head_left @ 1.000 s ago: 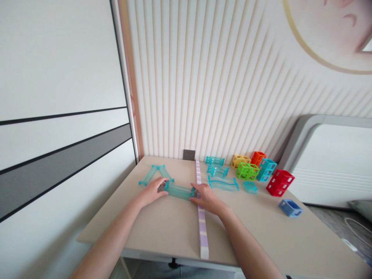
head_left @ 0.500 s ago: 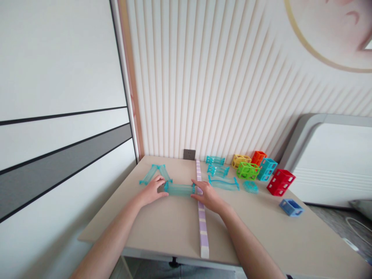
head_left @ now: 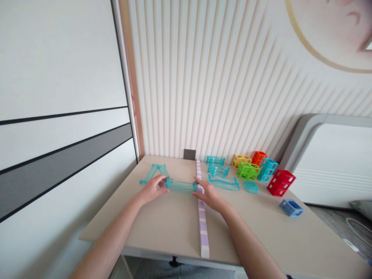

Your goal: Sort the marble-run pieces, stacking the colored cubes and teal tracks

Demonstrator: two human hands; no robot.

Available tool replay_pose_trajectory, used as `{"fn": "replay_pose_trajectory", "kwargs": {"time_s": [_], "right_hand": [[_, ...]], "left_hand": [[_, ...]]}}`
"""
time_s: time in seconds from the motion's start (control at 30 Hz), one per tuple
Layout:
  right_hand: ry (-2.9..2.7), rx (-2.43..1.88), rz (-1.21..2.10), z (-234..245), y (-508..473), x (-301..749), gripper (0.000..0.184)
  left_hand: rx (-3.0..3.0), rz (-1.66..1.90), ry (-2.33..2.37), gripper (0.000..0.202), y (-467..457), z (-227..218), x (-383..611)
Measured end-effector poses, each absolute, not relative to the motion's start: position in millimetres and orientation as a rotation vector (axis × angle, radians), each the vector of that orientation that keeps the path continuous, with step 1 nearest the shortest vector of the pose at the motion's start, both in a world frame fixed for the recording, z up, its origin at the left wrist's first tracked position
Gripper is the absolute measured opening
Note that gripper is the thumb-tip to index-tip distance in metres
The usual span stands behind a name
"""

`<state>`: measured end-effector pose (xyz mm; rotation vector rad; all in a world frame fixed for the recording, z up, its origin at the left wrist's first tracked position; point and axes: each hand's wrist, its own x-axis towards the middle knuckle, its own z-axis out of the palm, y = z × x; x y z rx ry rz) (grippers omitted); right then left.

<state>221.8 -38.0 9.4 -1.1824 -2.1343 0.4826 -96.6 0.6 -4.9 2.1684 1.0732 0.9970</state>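
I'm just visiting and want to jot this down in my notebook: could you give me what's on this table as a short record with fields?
Left hand: gripping the left end of a teal plastic piece
Right hand: gripping that piece's right end
Beyond left hand: two more teal strips, set in an upside-down V
Divider: purple-and-white striped bar, running front to back
Right of bar: more teal pieces
Frame blocks: yellow, orange, green, turquoise, red, blue
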Motion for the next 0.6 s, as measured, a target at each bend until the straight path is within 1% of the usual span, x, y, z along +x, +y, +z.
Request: {"fn": "replay_pose_trajectory", "kwargs": {"time_s": [0.17, 0.3, 0.43, 0.6], "right_hand": [[-2.025, -1.174, 0.549, 13.7, -42.2, 229.1, 0.069], [-1.921, -1.210, 0.584, 26.3, -57.9, 252.8, 0.070], [-1.820, -1.332, 0.605, 36.7, -83.1, 294.5, 0.073], [-1.766, -1.447, 0.583, 38.0, -112.8, 344.3, 0.075]], "left_hand": [[1.983, 1.069, 1.023, 0.056, -3.3, 0.9, -86.9], [1.979, 1.055, 0.960, 0.054, -9.1, 10.7, -62.1], [2.047, 0.995, 0.888, 0.051, -19.7, 24.0, -18.3], [2.029, 0.842, 0.881, 0.049, -31.2, 32.7, 40.5]]}}
